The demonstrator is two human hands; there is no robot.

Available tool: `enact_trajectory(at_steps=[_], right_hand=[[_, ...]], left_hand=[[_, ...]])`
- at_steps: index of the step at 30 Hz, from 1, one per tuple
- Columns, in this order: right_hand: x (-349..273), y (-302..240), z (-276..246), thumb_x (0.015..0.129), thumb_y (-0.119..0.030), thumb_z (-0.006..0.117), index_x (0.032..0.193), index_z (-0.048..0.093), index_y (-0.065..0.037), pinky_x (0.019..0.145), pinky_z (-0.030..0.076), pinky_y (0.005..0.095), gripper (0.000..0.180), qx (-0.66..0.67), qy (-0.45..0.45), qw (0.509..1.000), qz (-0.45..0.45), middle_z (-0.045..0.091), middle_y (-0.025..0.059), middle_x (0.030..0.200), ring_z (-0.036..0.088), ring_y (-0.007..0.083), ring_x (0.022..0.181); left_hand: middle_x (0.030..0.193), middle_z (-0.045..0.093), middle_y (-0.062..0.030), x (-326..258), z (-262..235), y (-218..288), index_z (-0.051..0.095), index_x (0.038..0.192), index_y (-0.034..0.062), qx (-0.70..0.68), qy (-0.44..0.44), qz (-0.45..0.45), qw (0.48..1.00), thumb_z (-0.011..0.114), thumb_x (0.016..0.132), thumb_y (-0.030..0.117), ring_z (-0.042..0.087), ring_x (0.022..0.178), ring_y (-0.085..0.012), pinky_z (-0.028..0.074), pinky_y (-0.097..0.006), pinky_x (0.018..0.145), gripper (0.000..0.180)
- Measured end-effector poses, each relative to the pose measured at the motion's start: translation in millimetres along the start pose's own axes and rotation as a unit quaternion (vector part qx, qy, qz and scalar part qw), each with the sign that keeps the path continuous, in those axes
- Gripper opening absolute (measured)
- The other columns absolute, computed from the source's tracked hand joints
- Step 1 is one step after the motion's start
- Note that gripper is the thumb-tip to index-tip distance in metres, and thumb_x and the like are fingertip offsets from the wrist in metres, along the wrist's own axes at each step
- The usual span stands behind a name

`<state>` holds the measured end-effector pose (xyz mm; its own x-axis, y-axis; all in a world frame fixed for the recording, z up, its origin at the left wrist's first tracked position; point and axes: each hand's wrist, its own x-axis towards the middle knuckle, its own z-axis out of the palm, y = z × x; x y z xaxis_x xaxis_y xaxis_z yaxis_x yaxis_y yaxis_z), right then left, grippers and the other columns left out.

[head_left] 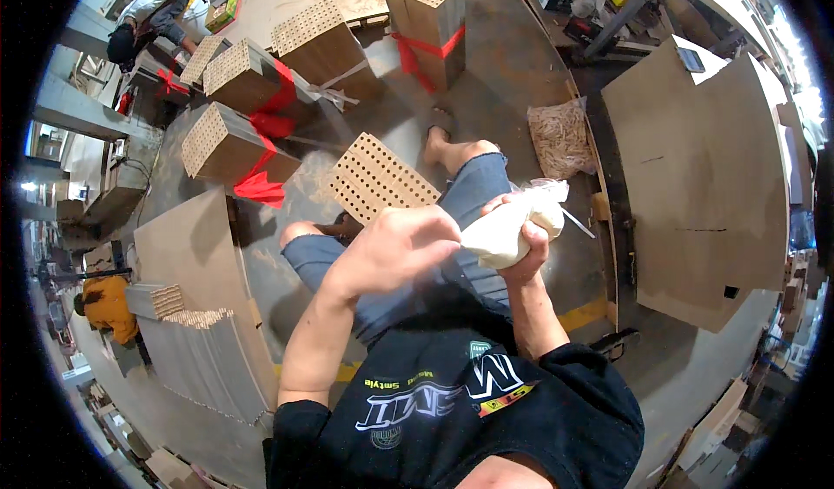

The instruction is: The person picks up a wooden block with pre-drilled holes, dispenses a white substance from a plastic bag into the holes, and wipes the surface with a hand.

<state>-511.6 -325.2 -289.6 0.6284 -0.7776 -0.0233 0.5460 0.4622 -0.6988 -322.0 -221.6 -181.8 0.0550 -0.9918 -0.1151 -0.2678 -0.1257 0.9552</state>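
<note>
In my right hand (532, 259) is a clear plastic bag (506, 235) filled with a cream-white substance, my fingers wrapped round its middle. The bag's gathered top and a thin white strip stick out on the far right side. My left hand (391, 247) is closed in a pinch at the bag's narrow left tip; whatever lies between the fingertips is hidden. Just beyond my left hand, between my knees, stands a stack of wooden boards (382, 179) with rows of drilled holes on its upper face.
Bundles of drilled boards (234, 146) tied with red strips stand ahead and left. A clear bag of wooden dowels (563, 137) lies right of my knee. Large brown panels (695, 185) stand at right. Grey boards (204, 359) are stacked left. Two other people (109, 307) are at left.
</note>
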Motion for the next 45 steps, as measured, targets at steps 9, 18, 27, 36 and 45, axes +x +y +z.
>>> enact_trajectory(at_steps=[9,18,27,36,45], right_hand=[[1.2,4.0,-3.9,0.079,-0.04,0.057,0.115,0.056,-0.002,0.078,0.057,0.0375,0.052,0.02,0.026,0.999,-0.001,0.064,0.0191,0.102,0.066,0.0266,0.091],[1.7,2.0,-2.0,0.079,-0.038,0.058,0.115,0.056,-0.002,0.082,0.057,0.0381,0.051,0.053,0.037,0.998,0.005,0.064,0.0196,0.103,0.065,0.0267,0.095],[0.2,1.4,-4.0,0.079,-0.037,0.058,0.115,0.056,-0.002,0.083,0.056,0.0379,0.05,-0.005,0.019,1.0,-0.019,0.064,0.0197,0.103,0.065,0.0269,0.094],[2.3,9.0,-3.2,0.08,-0.038,0.062,0.118,0.054,-0.003,0.083,0.057,0.0382,0.052,0.059,0.052,0.997,0.006,0.064,0.0182,0.104,0.066,0.0271,0.094],[1.8,14.9,-3.1,0.087,-0.046,0.056,0.123,0.049,-0.008,0.057,0.057,0.0402,0.053,0.107,0.113,0.988,0.022,0.064,0.0139,0.108,0.067,0.0266,0.083]], left_hand=[[0.083,0.067,-0.0117,2.7,4.7,-9.9,0.064,0.095,0.0016,0.001,0.031,0.05,0.998,0.067,0.087,0.008,0.066,0.079,-0.0192,0.051,-0.032,0.074,0.011],[0.095,0.068,-0.0087,-7.0,5.0,-25.4,0.063,0.105,0.0026,-0.143,0.046,0.011,0.989,0.065,0.09,0.004,0.066,0.089,-0.0162,0.052,-0.03,0.081,0.014],[0.092,0.068,-0.0094,-1.0,4.8,-6.5,0.066,0.097,0.0021,0.056,0.06,0.107,0.991,0.068,0.084,0.0,0.067,0.085,-0.0195,0.053,-0.03,0.077,0.013],[0.089,0.067,-0.0097,-0.2,10.8,-15.5,0.064,0.093,0.0017,0.065,0.119,0.127,0.983,0.067,0.085,0.0,0.066,0.083,-0.0202,0.053,-0.03,0.075,0.009],[0.092,0.068,-0.0079,-2.3,15.7,-18.7,0.065,0.096,0.0024,-0.045,0.177,0.049,0.982,0.066,0.089,0.006,0.066,0.086,-0.0174,0.052,-0.03,0.078,0.008]])
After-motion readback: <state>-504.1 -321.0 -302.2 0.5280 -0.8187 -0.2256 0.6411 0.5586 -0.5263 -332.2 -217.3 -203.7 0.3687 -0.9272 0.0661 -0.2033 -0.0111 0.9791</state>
